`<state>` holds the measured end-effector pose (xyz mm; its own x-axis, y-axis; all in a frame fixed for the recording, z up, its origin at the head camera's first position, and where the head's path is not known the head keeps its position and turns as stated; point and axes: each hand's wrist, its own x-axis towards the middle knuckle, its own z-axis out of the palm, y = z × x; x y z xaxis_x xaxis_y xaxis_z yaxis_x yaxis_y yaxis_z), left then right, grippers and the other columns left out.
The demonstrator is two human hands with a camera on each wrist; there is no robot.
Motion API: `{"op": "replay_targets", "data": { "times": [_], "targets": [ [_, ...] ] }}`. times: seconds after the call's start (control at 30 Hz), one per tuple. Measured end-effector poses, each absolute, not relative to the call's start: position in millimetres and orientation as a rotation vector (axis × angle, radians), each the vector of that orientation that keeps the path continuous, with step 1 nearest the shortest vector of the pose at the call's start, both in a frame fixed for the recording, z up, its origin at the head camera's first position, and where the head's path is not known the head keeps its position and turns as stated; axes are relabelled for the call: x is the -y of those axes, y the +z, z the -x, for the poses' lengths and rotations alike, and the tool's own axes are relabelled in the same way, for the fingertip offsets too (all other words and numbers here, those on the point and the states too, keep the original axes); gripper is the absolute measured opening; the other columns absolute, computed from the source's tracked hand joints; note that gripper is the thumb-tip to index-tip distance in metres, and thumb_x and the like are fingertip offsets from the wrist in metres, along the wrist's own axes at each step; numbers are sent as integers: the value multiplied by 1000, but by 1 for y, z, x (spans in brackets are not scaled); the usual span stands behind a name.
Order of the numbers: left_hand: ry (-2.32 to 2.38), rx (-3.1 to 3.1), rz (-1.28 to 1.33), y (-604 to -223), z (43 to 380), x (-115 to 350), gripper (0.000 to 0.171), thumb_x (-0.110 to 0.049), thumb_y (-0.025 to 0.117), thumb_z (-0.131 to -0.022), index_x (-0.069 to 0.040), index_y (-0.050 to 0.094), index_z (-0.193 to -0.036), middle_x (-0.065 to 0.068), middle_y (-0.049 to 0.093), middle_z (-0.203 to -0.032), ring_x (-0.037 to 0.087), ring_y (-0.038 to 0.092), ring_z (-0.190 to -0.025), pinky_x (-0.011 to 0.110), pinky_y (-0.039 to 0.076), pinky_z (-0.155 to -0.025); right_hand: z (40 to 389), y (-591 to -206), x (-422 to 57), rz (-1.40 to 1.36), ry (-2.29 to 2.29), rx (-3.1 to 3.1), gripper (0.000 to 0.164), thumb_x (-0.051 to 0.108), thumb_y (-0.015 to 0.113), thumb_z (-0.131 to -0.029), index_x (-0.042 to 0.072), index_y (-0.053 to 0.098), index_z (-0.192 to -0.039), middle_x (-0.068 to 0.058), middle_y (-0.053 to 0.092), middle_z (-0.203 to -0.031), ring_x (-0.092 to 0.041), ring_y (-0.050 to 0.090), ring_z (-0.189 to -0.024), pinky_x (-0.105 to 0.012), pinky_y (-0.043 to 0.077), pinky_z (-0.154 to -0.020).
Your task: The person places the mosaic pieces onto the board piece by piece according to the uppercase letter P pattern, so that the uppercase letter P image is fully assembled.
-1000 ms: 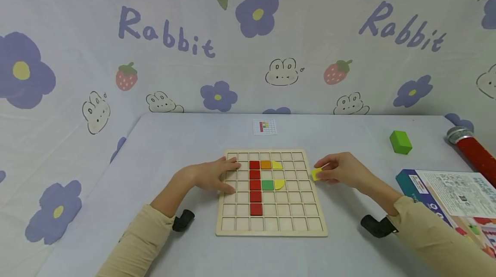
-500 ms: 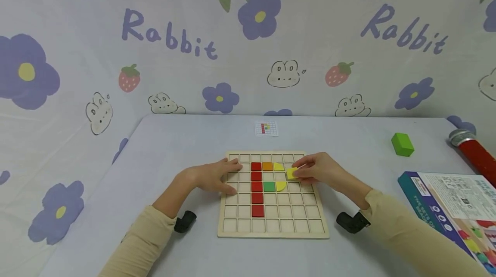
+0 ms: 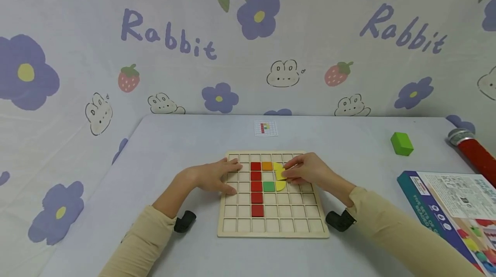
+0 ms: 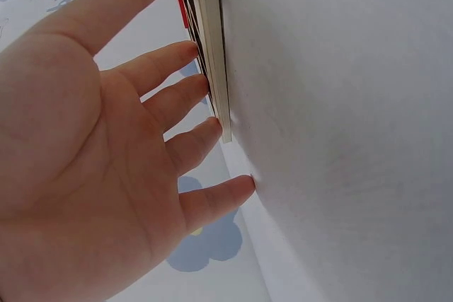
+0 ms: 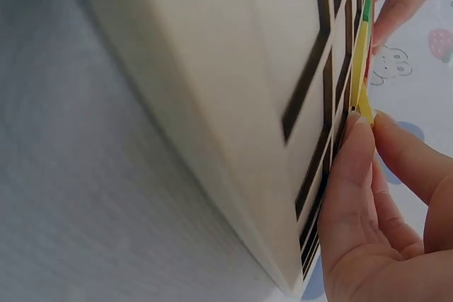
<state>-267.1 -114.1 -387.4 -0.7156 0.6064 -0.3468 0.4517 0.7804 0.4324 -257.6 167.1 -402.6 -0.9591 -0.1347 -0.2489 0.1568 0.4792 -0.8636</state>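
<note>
A wooden grid board (image 3: 273, 237) lies on the table. My left hand (image 3: 211, 176) rests at its left side with fingers spread; the left wrist view shows the palm (image 4: 78, 167) and the fingertips at the board's edge. With thumb and fingers, my right hand (image 3: 310, 169) pinches a yellow square tile (image 3: 280, 174), tilted over a cell in the right wrist view. It sits between a yellow rounded tile (image 3: 280, 186) and another yellow tile (image 3: 276, 165), partly hidden. Several red tiles (image 3: 257, 210) form a column, with an orange tile (image 3: 267, 166) and a green tile (image 3: 268, 186) beside it.
Behind the board lies a small printed card (image 3: 265, 128) with a coloured grid pattern. To the right are a green block (image 3: 402, 144), a red microphone (image 3: 474, 152) and a box (image 3: 441, 212) with a paper sheet on top. A patterned cloth hangs behind.
My right hand has carried the yellow square tile leftward from beyond the board's right edge to the cell between the other yellow tiles. The left hand has stayed in place.
</note>
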Motion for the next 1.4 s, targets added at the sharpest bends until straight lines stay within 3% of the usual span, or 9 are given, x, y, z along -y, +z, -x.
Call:
{"op": "replay_targets", "data": {
  "times": [0.3, 0.6, 0.83, 1.23, 1.4],
  "targets": [
    [459, -2484, -811, -387, 266, 116, 74, -33, 66, -91, -13, 28, -151, 6, 12, -158, 28, 3, -144, 47, 12, -113, 257, -405, -165, 11, -1435, -2493, 22, 10, 72, -86, -4, 68, -102, -10, 68, -86, -13, 64, -68, -26, 55, -64],
    [467, -2479, -812, -390, 268, 116, 75, -33, 66, -90, -13, 28, -151, 6, 11, -158, 28, 2, -144, 47, 12, -113, 258, -405, -170, -11, -1466, -2420, 30, 15, 66, -91, -5, 65, -113, -10, 69, -89, -16, 65, -74, -27, 55, -68],
    [446, -2491, -793, -393, 271, 118, 75, -34, 66, -90, -14, 28, -151, 5, 12, -158, 28, 3, -144, 48, 13, -112, 262, -410, -182, 83, -1614, -2211, 39, 15, 61, -95, -8, 55, -126, -13, 67, -105, -20, 65, -88, -30, 53, -80],
    [457, -2504, -772, -399, 272, 122, 74, -34, 66, -90, -15, 29, -151, 4, 13, -158, 28, 3, -144, 49, 13, -112, 263, -408, -181, 110, -1620, -2152, 40, 13, 61, -94, -7, 53, -128, -13, 67, -106, -21, 64, -89, -31, 53, -81],
    [477, -2500, -790, -402, 274, 125, 67, -34, 59, -95, -12, 29, -151, 7, 16, -157, 29, 6, -144, 47, 13, -113, 267, -412, -189, 217, -1679, -2008, 47, 17, 54, -99, -6, 42, -137, -19, 59, -122, -25, 61, -103, -36, 48, -90]
  ]
}}
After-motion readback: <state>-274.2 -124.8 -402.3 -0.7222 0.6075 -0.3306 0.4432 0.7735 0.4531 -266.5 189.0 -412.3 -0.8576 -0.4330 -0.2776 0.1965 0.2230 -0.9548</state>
